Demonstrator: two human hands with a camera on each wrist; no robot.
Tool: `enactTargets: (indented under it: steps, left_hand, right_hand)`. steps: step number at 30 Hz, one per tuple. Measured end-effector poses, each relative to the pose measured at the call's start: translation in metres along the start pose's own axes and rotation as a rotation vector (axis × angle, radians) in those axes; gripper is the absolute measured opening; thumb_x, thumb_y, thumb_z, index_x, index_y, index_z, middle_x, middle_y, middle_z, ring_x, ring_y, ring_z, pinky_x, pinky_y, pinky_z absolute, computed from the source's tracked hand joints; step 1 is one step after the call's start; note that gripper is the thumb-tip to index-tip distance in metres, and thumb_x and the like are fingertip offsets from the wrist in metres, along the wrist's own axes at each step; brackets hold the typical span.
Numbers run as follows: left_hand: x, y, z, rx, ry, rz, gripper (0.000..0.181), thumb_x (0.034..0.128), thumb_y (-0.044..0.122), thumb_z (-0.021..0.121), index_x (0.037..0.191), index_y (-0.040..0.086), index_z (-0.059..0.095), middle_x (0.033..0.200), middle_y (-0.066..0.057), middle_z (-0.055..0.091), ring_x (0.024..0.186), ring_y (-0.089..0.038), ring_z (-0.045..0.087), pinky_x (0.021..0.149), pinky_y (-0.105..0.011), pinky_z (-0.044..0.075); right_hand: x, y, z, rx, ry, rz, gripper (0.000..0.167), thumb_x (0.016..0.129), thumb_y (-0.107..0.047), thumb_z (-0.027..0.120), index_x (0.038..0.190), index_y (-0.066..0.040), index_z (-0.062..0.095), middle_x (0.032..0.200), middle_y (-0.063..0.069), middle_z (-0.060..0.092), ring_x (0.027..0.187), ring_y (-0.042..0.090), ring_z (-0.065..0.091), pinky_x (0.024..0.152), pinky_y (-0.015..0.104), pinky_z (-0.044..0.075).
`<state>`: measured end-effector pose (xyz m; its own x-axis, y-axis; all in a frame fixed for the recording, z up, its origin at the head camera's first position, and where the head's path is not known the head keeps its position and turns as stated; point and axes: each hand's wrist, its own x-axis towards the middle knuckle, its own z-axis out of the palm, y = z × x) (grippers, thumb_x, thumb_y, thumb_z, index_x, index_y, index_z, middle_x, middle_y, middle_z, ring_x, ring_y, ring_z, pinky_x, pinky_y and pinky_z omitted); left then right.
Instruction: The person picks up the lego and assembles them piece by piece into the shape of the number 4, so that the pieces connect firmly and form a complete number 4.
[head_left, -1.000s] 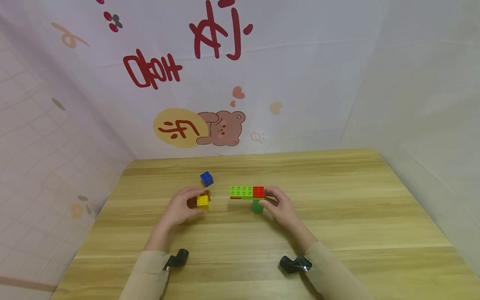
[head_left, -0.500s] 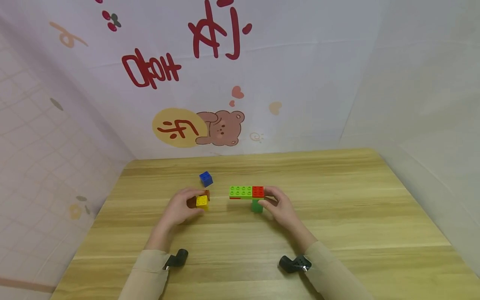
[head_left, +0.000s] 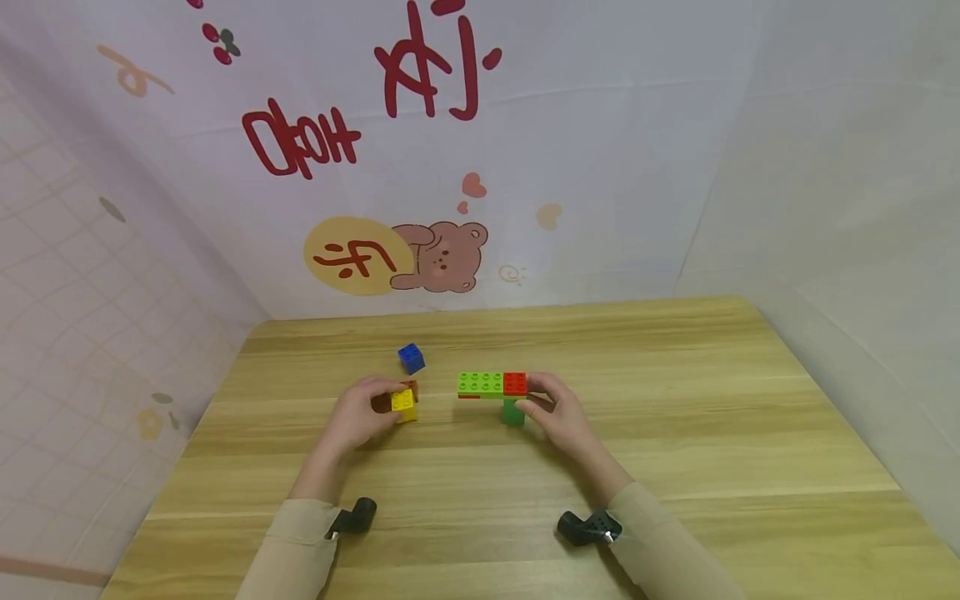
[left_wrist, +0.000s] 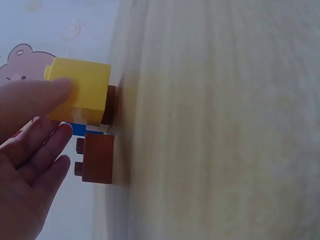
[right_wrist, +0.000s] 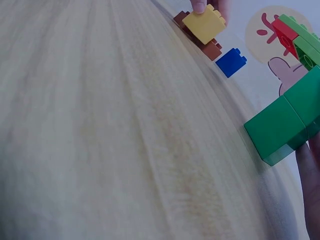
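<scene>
In the head view my left hand [head_left: 362,417] pinches a yellow brick [head_left: 402,402] between thumb and fingers. The left wrist view shows the yellow brick [left_wrist: 80,90] held up off the wood, studs facing away from the tabletop. Beside and partly behind it stand brown bricks [left_wrist: 98,158], mostly hidden by the hand in the head view. My right hand [head_left: 557,414] grips a built piece at its right end. That piece has stacked dark green bricks [right_wrist: 282,125] as a leg, with a lime green brick [head_left: 481,383] and a red brick [head_left: 515,383] across the top.
A loose blue brick [head_left: 411,358] sits behind the left hand on the wooden table [head_left: 480,517]. White printed cloth [head_left: 600,150] hangs behind and at both sides of the table. Black wrist devices [head_left: 588,527] are strapped by each sleeve.
The yellow brick has shifted a little in my left hand's fingers and appears slightly raised. My right hand and the built piece stay as they were; the head view drifts slightly.
</scene>
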<state>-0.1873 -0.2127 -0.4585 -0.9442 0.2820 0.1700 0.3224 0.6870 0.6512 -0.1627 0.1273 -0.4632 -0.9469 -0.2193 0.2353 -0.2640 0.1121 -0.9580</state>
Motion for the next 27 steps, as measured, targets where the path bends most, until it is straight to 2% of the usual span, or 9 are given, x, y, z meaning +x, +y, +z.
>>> enactTargets:
  steps: [6, 9, 13, 22, 27]
  left_hand:
    - [-0.001, 0.009, -0.005, -0.091, 0.012, -0.049, 0.038, 0.0811, 0.004, 0.080, 0.118, 0.006, 0.072, 0.115, -0.011, 0.065, 0.100, -0.032, 0.061, 0.086, -0.047, 0.053]
    - [0.000, 0.015, -0.007, -0.157, 0.024, -0.055, 0.036, 0.0836, 0.001, 0.078, 0.119, 0.003, 0.071, 0.115, -0.012, 0.064, 0.098, -0.031, 0.062, 0.086, -0.046, 0.055]
    - [0.003, 0.024, -0.009, -0.192, 0.049, -0.024, 0.036, 0.0854, 0.002, 0.076, 0.120, 0.003, 0.070, 0.117, -0.013, 0.063, 0.102, -0.030, 0.062, 0.087, -0.045, 0.056]
    - [0.008, 0.047, -0.013, -0.193, 0.075, 0.057, 0.039, 0.0848, 0.001, 0.077, 0.123, 0.005, 0.069, 0.118, -0.009, 0.063, 0.105, -0.027, 0.062, 0.092, -0.046, 0.053]
    - [0.014, 0.062, -0.013, -0.250, 0.084, 0.099, 0.038, 0.0846, -0.002, 0.076, 0.122, 0.005, 0.069, 0.117, -0.009, 0.061, 0.103, -0.026, 0.063, 0.088, -0.041, 0.055]
  right_hand:
    - [0.000, 0.000, 0.000, -0.003, 0.005, -0.003, 0.035, 0.091, 0.002, 0.068, 0.124, 0.009, 0.059, 0.123, 0.024, 0.057, 0.118, 0.040, 0.054, 0.098, 0.039, 0.049]
    - [0.000, 0.000, 0.000, -0.003, 0.006, -0.008, 0.035, 0.090, 0.002, 0.068, 0.123, 0.010, 0.059, 0.123, 0.024, 0.057, 0.117, 0.040, 0.054, 0.097, 0.038, 0.050]
    - [0.000, 0.000, 0.000, 0.004, 0.010, -0.012, 0.035, 0.090, 0.003, 0.069, 0.123, 0.010, 0.059, 0.123, 0.024, 0.057, 0.117, 0.039, 0.054, 0.097, 0.036, 0.050]
    - [0.000, 0.001, 0.000, 0.012, 0.011, -0.008, 0.034, 0.090, 0.003, 0.069, 0.122, 0.010, 0.060, 0.122, 0.025, 0.057, 0.117, 0.041, 0.054, 0.096, 0.031, 0.050]
    - [0.000, 0.001, 0.000, 0.010, 0.008, -0.008, 0.035, 0.090, 0.003, 0.069, 0.123, 0.010, 0.059, 0.122, 0.025, 0.057, 0.117, 0.041, 0.054, 0.096, 0.031, 0.050]
